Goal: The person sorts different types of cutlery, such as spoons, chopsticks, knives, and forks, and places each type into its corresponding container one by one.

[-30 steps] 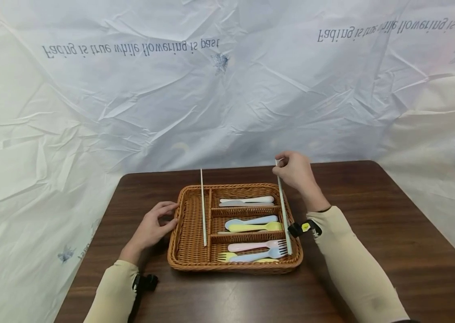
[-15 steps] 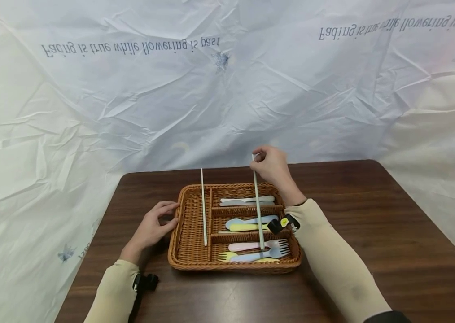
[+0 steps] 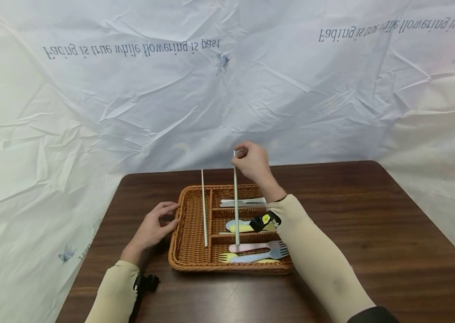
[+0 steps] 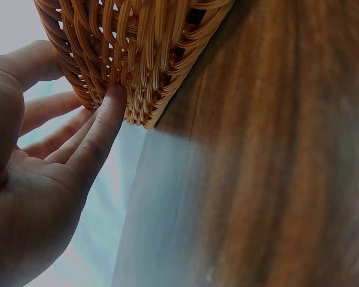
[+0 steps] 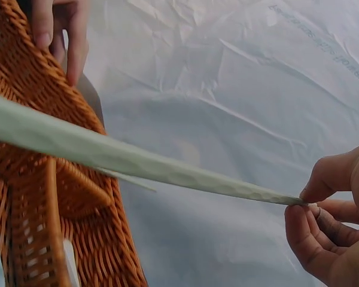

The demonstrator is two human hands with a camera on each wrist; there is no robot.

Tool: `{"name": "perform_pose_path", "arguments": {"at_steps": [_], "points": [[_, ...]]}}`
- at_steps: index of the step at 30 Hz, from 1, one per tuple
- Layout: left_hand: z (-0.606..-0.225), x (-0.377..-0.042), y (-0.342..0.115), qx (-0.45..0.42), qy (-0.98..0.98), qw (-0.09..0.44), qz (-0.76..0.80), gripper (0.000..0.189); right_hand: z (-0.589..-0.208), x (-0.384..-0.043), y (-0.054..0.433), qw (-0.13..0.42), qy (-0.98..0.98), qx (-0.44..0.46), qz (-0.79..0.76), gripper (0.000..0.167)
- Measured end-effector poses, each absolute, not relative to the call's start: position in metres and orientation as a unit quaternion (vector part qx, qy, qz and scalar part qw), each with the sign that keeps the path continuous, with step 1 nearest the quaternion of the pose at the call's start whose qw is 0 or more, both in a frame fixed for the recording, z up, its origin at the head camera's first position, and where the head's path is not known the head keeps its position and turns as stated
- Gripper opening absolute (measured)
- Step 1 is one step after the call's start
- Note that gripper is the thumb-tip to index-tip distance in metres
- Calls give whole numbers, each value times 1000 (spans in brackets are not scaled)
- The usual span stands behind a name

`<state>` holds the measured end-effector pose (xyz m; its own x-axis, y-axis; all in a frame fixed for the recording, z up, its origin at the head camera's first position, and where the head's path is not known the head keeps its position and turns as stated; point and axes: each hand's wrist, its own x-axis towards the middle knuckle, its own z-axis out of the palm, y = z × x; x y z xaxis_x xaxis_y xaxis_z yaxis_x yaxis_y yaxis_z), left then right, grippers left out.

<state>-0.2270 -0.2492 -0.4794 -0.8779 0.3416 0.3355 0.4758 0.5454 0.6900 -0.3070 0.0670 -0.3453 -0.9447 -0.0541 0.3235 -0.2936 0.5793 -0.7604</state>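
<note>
In the head view my right hand [image 3: 251,162] pinches the far, thin end of a pale green chopstick [image 3: 236,197] between thumb and fingertips. The chopstick slants over the right compartments of a brown wicker cutlery basket [image 3: 190,268], its thick end above a pink fork [image 3: 251,246]. Another chopstick [image 3: 204,211] lies in the long left compartment, its tip sticking out past the far rim. My left hand [image 3: 155,226] touches the basket's left side from outside with its fingers and thumb. The left wrist view shows relaxed, mostly straight fingers [image 4: 94,137] against the woven wall.
Knives [image 3: 243,202] lie in the far right compartment, spoons [image 3: 241,228] in the middle one, and several forks in the near one. The right forearm covers part of the basket's right side. A dark wooden table [image 3: 373,233] extends around the basket, with pale printed sheeting [image 3: 251,89] behind.
My right hand has carried the pinched chopstick leftward, from the basket's right rim to near the divider of the left compartment. The left hand and the basket have stayed in place.
</note>
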Motion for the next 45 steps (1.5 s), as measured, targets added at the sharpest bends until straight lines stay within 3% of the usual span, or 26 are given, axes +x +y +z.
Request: {"name": "perform_pose_path", "arguments": {"at_steps": [20,30,45], "points": [[-478,-227,-247,-228,-875,74,-421,42,-342,-306,15,115,-859,124,484,31],[-446,-207,-234,-233,-877,73,-413,40,-347,-298,-4,106,-848,156,496,27],[-480,-230,-249,-235,-873,75,-420,42,-354,-297,1,89,-859,172,474,23]]}}
